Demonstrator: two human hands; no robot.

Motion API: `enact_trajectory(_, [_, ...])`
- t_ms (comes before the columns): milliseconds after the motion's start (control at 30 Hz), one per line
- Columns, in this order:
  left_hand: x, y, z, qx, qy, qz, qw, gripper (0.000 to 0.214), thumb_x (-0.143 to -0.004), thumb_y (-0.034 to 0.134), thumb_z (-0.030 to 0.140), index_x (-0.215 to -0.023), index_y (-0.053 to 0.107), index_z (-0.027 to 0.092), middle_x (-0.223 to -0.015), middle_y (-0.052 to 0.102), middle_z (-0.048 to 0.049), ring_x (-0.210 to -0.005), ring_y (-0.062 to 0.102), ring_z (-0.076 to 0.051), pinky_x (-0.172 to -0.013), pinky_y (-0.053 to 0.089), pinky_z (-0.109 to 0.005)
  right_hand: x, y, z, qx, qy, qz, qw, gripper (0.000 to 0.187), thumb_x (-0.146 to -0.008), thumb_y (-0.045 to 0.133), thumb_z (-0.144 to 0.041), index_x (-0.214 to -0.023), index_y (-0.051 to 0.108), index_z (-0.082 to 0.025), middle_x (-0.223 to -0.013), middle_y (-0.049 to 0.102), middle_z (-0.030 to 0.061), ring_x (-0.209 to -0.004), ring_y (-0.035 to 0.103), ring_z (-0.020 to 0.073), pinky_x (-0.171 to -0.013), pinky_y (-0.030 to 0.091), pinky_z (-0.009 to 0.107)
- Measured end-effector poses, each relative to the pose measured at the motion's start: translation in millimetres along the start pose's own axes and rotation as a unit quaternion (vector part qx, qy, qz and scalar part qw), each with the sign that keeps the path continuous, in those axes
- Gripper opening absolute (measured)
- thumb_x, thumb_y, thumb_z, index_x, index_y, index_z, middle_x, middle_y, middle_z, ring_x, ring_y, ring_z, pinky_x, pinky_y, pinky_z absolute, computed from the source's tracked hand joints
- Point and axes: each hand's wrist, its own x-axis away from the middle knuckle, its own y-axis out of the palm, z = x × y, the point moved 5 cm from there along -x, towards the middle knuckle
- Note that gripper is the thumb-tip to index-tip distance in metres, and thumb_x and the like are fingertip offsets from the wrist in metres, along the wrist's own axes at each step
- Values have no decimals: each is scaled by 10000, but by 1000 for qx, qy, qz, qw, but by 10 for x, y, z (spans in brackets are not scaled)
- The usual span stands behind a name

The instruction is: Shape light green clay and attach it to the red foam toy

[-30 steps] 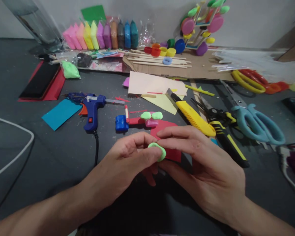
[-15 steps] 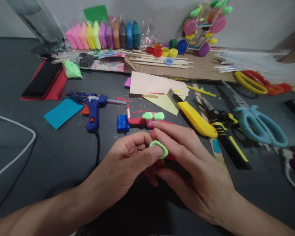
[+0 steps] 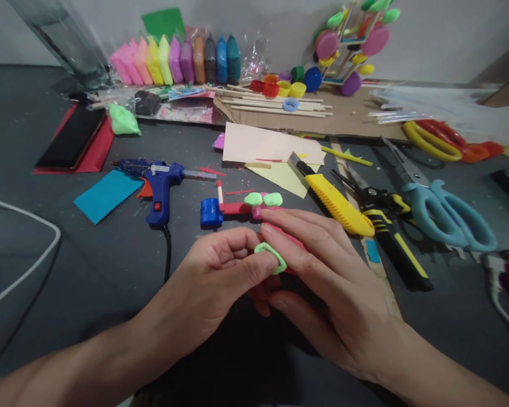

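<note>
My left hand (image 3: 224, 277) pinches a small flattened piece of light green modelling clay (image 3: 282, 264), its thumb pressed into the middle so that the rim curls around it. My right hand (image 3: 337, 282) is cupped at the clay's right side, fingers stretched out and thumb apart below; its index finger rests against the clay's edge. Just beyond the fingers lies a red strip (image 3: 235, 208) with a blue cap-like cylinder (image 3: 211, 213) at its left end. Two light green clay ovals (image 3: 273, 199) sit on a pink piece (image 3: 257, 212) on that strip, which my right hand partly covers.
A blue glue gun (image 3: 159, 189) lies left, beside blue paper (image 3: 106, 195). At right are a yellow cutter (image 3: 339, 206), pliers (image 3: 396, 249) and blue-handled scissors (image 3: 449, 217). Behind stand coloured clay packs (image 3: 176, 59), wooden sticks (image 3: 275, 107) and a decorated stick model (image 3: 352, 45).
My left thumb still presses the green clay, and both hands have barely shifted. The whole view has slid very slightly to the left.
</note>
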Motion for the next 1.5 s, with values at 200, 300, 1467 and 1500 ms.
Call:
enact_trajectory(200, [13, 37, 15, 8, 0, -4, 1000, 76, -899, 708, 249, -858, 713, 186, -752, 630, 31, -650, 546, -76, -606, 468, -167, 15, -20, 29, -32, 15, 5, 999, 476, -1009, 579, -354, -1441, 510, -169, -1448, 567, 169, -1345, 547, 296, -1108, 499, 504])
enact_trajectory(300, [8, 60, 34, -20, 3, -13, 1000, 109, -930, 678, 280, -906, 744, 197, -752, 620, 33, -644, 532, -78, -599, 470, -174, 3, -20, 40, -42, 20, 14, 999, 406, -981, 617, -246, -1373, 569, -156, -1406, 598, 165, -1319, 574, 265, -1097, 515, 440])
enact_trajectory(1467, [-4, -31, 8, 8, 0, 19, 1000, 153, -947, 682, 316, -867, 720, 192, -715, 609, 50, -639, 547, -54, -621, 461, -150, 34, 37, 6, -8, 31, 1, 999, 700, -1042, 471, -502, -1546, 325, -38, -1561, 426, 210, -1487, 366, 262, -1232, 360, 418])
enact_trajectory(1500, [-5, -35, -2, 22, 2, 25, 999, 134, -940, 692, 315, -879, 718, 199, -729, 622, 52, -649, 558, -53, -625, 461, -147, 42, 74, -8, 16, 31, -8, 999, 757, -1047, 428, -530, -1565, 263, -5, -1600, 359, 232, -1528, 286, 276, -1250, 322, 444])
